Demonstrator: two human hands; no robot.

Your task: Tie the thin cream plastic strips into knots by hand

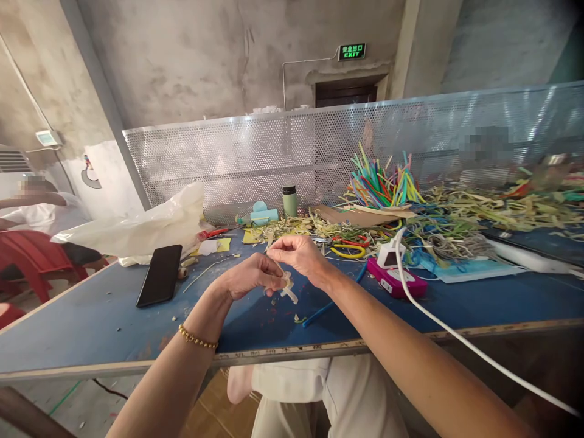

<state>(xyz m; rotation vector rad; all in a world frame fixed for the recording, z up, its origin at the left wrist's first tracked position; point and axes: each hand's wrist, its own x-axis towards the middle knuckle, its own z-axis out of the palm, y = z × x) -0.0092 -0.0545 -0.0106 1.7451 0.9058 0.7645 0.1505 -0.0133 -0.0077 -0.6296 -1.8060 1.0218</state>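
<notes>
Above the blue table, my left hand point(253, 277) pinches a small pale cream piece point(288, 291) between thumb and fingers. The piece has a bulky upper part and a short stem sticking out below; its exact kind is unclear. My right hand point(296, 257) is close beside and slightly above it, with thumb and fingertips pressed together. What those fingertips hold is too small to make out. A blue stick point(318, 314) lies on the table under my right forearm, near small pale scraps point(298, 319).
A black phone point(159, 275) and white plastic bag point(137, 225) lie left. Behind are a green bottle point(289, 201), yellow-handled scissors point(348, 250) and colourful sticks point(383, 182). A white cable point(440, 331) runs from a charger point(391, 254) by a magenta box point(396, 278). A person sits far left.
</notes>
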